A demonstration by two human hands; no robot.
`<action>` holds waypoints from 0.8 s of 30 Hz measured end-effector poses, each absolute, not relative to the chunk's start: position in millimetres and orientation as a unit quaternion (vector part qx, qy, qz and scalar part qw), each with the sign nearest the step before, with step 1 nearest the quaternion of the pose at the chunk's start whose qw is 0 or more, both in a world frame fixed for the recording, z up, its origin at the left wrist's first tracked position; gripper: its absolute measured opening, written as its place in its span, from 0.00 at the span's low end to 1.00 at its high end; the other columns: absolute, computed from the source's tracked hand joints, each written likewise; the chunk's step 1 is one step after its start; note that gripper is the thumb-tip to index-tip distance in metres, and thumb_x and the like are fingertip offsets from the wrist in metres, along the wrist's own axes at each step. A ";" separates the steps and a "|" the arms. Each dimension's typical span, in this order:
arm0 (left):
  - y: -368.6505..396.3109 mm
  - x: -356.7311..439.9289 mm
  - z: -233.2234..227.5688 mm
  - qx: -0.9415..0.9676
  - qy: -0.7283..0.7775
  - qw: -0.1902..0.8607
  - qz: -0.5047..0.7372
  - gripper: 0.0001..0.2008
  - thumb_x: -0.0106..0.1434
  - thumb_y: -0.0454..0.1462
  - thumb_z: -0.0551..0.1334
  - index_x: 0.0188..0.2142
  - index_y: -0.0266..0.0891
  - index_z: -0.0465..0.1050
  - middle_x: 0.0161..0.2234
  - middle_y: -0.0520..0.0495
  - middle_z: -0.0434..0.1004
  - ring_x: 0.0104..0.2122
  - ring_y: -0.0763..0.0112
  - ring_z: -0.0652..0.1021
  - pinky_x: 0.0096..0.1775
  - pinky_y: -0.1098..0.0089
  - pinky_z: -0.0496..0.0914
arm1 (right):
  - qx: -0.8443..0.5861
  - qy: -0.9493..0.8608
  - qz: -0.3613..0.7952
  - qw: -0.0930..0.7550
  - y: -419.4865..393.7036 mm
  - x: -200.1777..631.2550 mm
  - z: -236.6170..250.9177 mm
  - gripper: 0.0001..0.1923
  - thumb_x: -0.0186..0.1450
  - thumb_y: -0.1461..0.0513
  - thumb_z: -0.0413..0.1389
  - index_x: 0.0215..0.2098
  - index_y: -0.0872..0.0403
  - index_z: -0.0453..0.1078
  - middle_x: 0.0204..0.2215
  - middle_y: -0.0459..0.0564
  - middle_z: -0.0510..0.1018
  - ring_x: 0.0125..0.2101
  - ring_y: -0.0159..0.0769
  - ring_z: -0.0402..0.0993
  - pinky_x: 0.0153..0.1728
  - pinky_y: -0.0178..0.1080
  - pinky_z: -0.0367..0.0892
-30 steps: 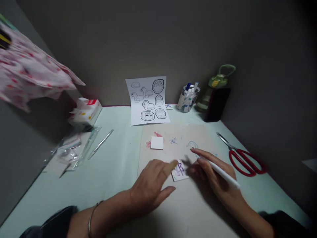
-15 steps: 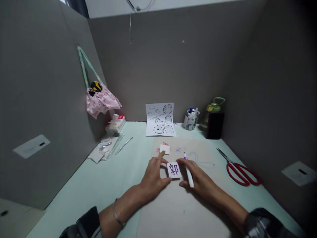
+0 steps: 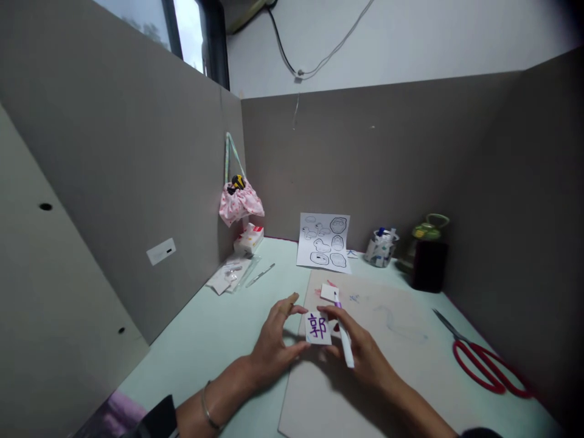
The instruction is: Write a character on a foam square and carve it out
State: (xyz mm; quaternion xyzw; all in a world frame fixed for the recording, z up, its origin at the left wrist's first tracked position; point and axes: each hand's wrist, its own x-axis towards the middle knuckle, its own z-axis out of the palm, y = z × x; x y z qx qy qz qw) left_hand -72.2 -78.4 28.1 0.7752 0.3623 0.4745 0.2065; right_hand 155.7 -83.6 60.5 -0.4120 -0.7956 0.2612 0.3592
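Note:
A small square white card (image 3: pixel 324 338) with a purple handwritten character is held up between my two hands, tilted toward me. My left hand (image 3: pixel 272 340) pinches its left side with thumb and index finger, the other fingers raised. On the right edge, the thumb and fingertips of my right hand (image 3: pixel 365 350) grip the card. A white marker with a purple band (image 3: pixel 345 347) is tucked in the same hand, its dark tip pointing away. Behind the hands, another blank white card (image 3: pixel 328 292) lies on the beige board (image 3: pixel 314 401).
Red-handled scissors (image 3: pixel 483 359) lie at the right. Along the back stand a sheet of line drawings (image 3: pixel 323 242), a pen cup (image 3: pixel 379 250), a green bottle (image 3: pixel 426 230) and a black box (image 3: pixel 429 266). A pen (image 3: pixel 260 275) and tissue box (image 3: pixel 249 238) sit left.
The lettered card has been raised off the board and tilted up toward me, both hands still on it. My view has shifted up and to the left.

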 end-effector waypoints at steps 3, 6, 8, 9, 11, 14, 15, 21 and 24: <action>-75.4 -71.0 25.8 0.774 0.357 0.215 0.476 0.45 0.59 0.30 0.69 0.69 0.42 0.46 0.54 0.41 0.73 0.58 0.57 0.70 0.61 0.42 0.62 | -0.428 -0.787 0.254 0.365 -85.9 155.8 60.8 0.26 0.63 0.57 0.60 0.58 0.51 0.64 0.51 0.58 0.77 0.46 0.47 0.77 0.48 0.49 0.72; -73.7 -70.2 23.1 0.773 0.355 0.226 0.475 0.43 0.60 0.32 0.68 0.69 0.44 0.47 0.55 0.41 0.73 0.58 0.56 0.69 0.61 0.41 0.61 | -0.445 -0.776 0.256 0.365 -87.3 159.6 59.8 0.26 0.62 0.58 0.62 0.56 0.50 0.65 0.48 0.56 0.79 0.43 0.45 0.78 0.46 0.47 0.73; -72.6 -69.9 22.1 0.770 0.356 0.233 0.476 0.44 0.60 0.33 0.69 0.69 0.46 0.46 0.55 0.42 0.73 0.58 0.55 0.69 0.61 0.43 0.61 | -0.455 -0.770 0.258 0.365 -85.6 163.8 57.9 0.26 0.60 0.57 0.64 0.54 0.50 0.66 0.46 0.55 0.79 0.43 0.45 0.78 0.45 0.47 0.73; -72.0 -69.9 21.8 0.767 0.358 0.236 0.477 0.45 0.60 0.32 0.69 0.69 0.47 0.46 0.55 0.42 0.73 0.57 0.55 0.69 0.61 0.43 0.61 | -0.459 -0.767 0.259 0.365 -84.1 166.1 56.7 0.25 0.59 0.57 0.65 0.53 0.49 0.66 0.46 0.55 0.79 0.43 0.46 0.78 0.45 0.47 0.73; -70.9 -70.2 21.4 0.761 0.363 0.240 0.482 0.46 0.59 0.31 0.70 0.69 0.50 0.46 0.55 0.44 0.73 0.57 0.55 0.69 0.62 0.45 0.61 | -0.468 -0.760 0.258 0.369 -80.5 170.2 54.5 0.22 0.61 0.56 0.63 0.52 0.49 0.66 0.47 0.55 0.79 0.43 0.46 0.78 0.45 0.48 0.73; -70.1 -71.7 20.8 0.752 0.368 0.245 0.488 0.46 0.59 0.30 0.70 0.69 0.51 0.46 0.55 0.44 0.73 0.58 0.55 0.69 0.62 0.46 0.60 | -0.478 -0.752 0.261 0.372 -77.1 173.3 52.4 0.17 0.64 0.55 0.60 0.50 0.48 0.67 0.46 0.55 0.79 0.41 0.45 0.77 0.44 0.48 0.73; -70.1 -72.4 20.6 0.750 0.369 0.247 0.490 0.46 0.59 0.30 0.70 0.69 0.51 0.47 0.55 0.44 0.73 0.58 0.55 0.69 0.62 0.46 0.60 | -0.477 -0.752 0.265 0.370 -77.0 173.4 51.9 0.16 0.64 0.56 0.60 0.50 0.48 0.67 0.46 0.55 0.79 0.41 0.45 0.77 0.44 0.48 0.73; -71.8 -74.6 21.1 0.749 0.365 0.250 0.494 0.45 0.59 0.31 0.70 0.69 0.49 0.47 0.55 0.44 0.73 0.58 0.55 0.69 0.62 0.47 0.59 | -0.467 -0.760 0.277 0.356 -81.4 170.7 48.0 0.26 0.62 0.55 0.64 0.56 0.48 0.65 0.48 0.55 0.77 0.45 0.46 0.77 0.47 0.49 0.72; -72.3 -73.3 22.0 0.754 0.358 0.249 0.491 0.45 0.59 0.32 0.71 0.69 0.48 0.47 0.55 0.43 0.74 0.58 0.54 0.69 0.62 0.47 0.60 | -0.463 -0.767 0.266 0.355 -82.7 170.3 45.5 0.31 0.62 0.55 0.64 0.60 0.47 0.62 0.49 0.56 0.76 0.43 0.45 0.77 0.46 0.49 0.72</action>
